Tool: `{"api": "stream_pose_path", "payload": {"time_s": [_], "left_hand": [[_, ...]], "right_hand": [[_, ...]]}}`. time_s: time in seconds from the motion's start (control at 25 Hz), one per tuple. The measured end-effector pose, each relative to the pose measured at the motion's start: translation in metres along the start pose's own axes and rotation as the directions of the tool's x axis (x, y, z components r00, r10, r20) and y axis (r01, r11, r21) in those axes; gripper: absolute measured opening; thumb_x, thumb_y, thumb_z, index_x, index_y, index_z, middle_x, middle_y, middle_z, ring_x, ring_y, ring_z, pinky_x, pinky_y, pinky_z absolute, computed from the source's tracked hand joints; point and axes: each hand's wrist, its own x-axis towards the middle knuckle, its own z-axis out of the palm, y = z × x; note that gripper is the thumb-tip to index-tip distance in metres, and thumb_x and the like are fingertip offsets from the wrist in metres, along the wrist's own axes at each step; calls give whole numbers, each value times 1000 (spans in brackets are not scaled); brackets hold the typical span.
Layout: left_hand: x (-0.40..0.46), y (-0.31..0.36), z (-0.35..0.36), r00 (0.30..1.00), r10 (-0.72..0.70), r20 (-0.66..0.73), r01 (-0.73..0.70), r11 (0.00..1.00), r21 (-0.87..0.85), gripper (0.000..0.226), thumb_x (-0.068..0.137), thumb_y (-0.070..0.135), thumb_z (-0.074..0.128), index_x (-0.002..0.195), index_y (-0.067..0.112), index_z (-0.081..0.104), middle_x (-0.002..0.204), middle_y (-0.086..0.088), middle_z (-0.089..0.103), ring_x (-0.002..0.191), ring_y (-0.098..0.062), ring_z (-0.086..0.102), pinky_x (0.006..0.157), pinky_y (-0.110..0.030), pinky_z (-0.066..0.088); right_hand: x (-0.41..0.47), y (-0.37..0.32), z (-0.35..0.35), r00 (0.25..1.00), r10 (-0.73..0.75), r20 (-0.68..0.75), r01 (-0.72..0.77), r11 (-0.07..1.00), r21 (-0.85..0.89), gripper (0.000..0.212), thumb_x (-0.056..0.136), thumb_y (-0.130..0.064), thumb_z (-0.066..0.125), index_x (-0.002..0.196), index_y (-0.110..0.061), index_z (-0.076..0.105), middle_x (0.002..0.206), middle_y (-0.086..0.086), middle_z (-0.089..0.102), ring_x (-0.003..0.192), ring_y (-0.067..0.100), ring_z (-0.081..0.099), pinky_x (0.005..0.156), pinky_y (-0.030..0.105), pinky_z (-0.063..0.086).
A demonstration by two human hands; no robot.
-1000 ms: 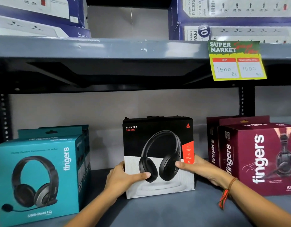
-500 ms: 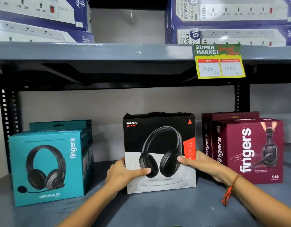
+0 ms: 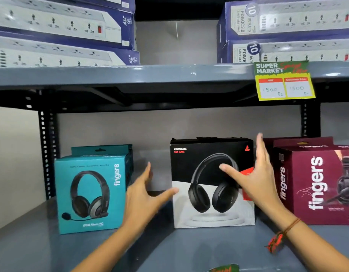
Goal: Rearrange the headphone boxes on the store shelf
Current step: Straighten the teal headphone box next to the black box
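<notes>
A black and white headphone box (image 3: 205, 195) stands upright in the middle of the grey shelf (image 3: 179, 250). To its left stands a teal headphone box (image 3: 91, 193) with a second teal box behind it. Right of it sits a maroon headphone box (image 3: 315, 183), another maroon box behind that. My left hand (image 3: 144, 195) hovers open just left of the black box, fingers spread, holding nothing. In front of the black box's right edge, my right hand (image 3: 256, 177) is open too and covers part of its front.
An upper shelf (image 3: 130, 75) overhangs closely, loaded with blue power strip boxes (image 3: 61, 32). A yellow price tag (image 3: 283, 81) hangs from its right edge. Black slotted uprights (image 3: 45, 154) stand at both back sides. Gaps separate the three box groups.
Both hands have let go of the black box and opened, drawing back from its sides. The box stays upright on the shelf. The view has tilted upward.
</notes>
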Motion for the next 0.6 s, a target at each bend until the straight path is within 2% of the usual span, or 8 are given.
{"api": "stream_pose_path", "payload": {"time_s": [0.08,0.2,0.28,0.36,0.44,0.48,0.52,0.6], "left_hand": [[1,2,-33,969,179,-171,-165,982,95,110,68,56,84,160,17,39,160,-6,50,146,-26,50,115,-34,40],[10,-19,-83,913,251,-320,-194,961,198,122,66,64,75,165,13,26,172,-4,30,155,-23,37,122,-32,29],[16,-44,-117,917,163,-364,-95,976,198,138,59,66,77,168,16,9,177,0,11,162,-17,17,128,-33,17],[22,-75,-148,937,4,-348,76,974,214,153,50,67,82,168,17,-2,178,-3,5,163,-21,12,130,-41,16],[27,-107,-168,951,-127,-280,188,961,204,161,41,74,89,168,16,9,175,-12,22,159,-31,27,128,-52,26],[30,-120,-174,964,-164,-212,200,966,164,157,34,78,90,163,21,23,167,-14,39,152,-34,41,124,-55,35],[31,-132,-177,965,-211,-153,228,968,102,146,27,80,91,153,28,37,153,-11,56,139,-32,56,118,-55,44],[36,-154,-185,954,-299,9,299,954,-8,130,19,76,95,134,32,51,126,1,74,116,-22,72,106,-51,56]], "right_hand": [[-11,-42,21,981,-193,-7,193,981,18,124,65,-61,75,161,-25,6,171,-2,11,156,5,9,123,23,13],[-30,-77,74,919,-368,140,359,929,84,119,70,-67,70,161,-20,9,170,-3,9,151,-12,1,119,9,8],[-39,-92,113,895,-329,302,302,944,136,125,67,-72,69,162,-21,6,169,-11,3,149,-15,-3,119,10,7],[-43,-97,151,839,-195,508,162,981,109,130,67,-69,75,163,-25,-2,169,-14,-3,152,-5,-1,118,17,5],[-41,-94,186,746,-57,663,31,998,51,131,69,-69,76,163,-23,-2,172,-7,-3,157,10,2,117,25,4],[-40,-91,198,701,-12,713,-17,999,34,128,68,-72,75,163,-24,4,172,-4,4,157,13,8,121,28,7],[-39,-86,210,656,20,754,-85,995,48,119,68,-72,75,161,-28,16,171,-3,19,154,11,22,124,30,16],[-41,-81,229,568,22,823,-216,969,123,71,79,-52,79,139,-41,43,143,-15,56,127,-8,54,108,19,44]]}}
